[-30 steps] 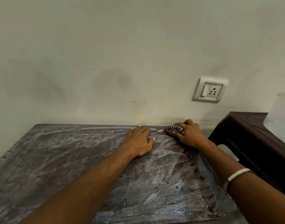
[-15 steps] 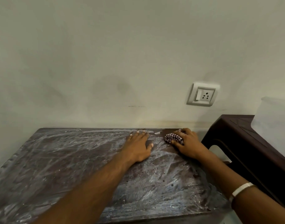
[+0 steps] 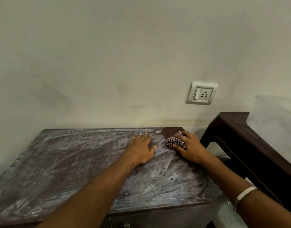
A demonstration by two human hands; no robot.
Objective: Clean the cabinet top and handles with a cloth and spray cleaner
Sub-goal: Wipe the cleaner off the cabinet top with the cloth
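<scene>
The cabinet top (image 3: 72, 163) is a dark brown slab set against a pale wall (image 3: 125, 55), and nearly all of it carries white streaks and smears. One small patch at its far right corner (image 3: 172, 131) shows clean dark brown.

The right hand (image 3: 190, 148) lies on the cabinet top just short of that clean patch, palm down over a bunched red-and-white checked cloth (image 3: 173, 140). The fingers are curled round the cloth and press it to the surface. The cloth sits under the fingers and protrudes past the fingertips toward the left hand and toward the wall. A white band (image 3: 246, 193) circles the right wrist.

The left hand (image 3: 142, 148) rests flat on the cabinet top just beside the cloth, not touching it. Its fingers are straight and spread, pointing at the wall, and hold nothing.

A white switch-and-socket plate (image 3: 202, 93) is mounted on the wall above the clean corner. A dark brown plastic stool (image 3: 250, 145) stands beside the cabinet top's right edge.
</scene>
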